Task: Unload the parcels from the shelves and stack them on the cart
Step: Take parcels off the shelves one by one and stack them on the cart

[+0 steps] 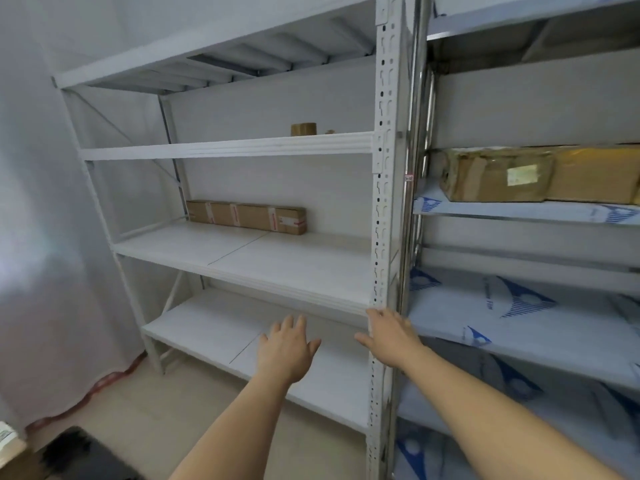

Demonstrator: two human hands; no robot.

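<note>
Both arms reach forward toward the white shelf unit (242, 258), hands apart and holding nothing. Left hand (287, 348) has its fingers spread and straight, palm down, in front of the unit's lower shelf board, not clearly touching it. Right hand (389, 336) is also spread flat, at the unit's perforated right upright (382, 188), fingertips at the front edge of the middle shelf; contact cannot be told. Near bottom left of the unit, a dark blurred object (79, 455) and a carton corner (10, 452) sit at the frame edge. On the unit's middle shelf, against the back wall toward the left, lies a long taped cardboard parcel (246, 216). One shelf up, at the back right, a small brown parcel (303, 129) stands, with a smaller brown item (330, 132) just beside it. Right of the unit is a second rack (519, 313) with blue-printed film on its shelves; a large wrapped brown parcel (540, 176) sits on its upper shelf.
</note>
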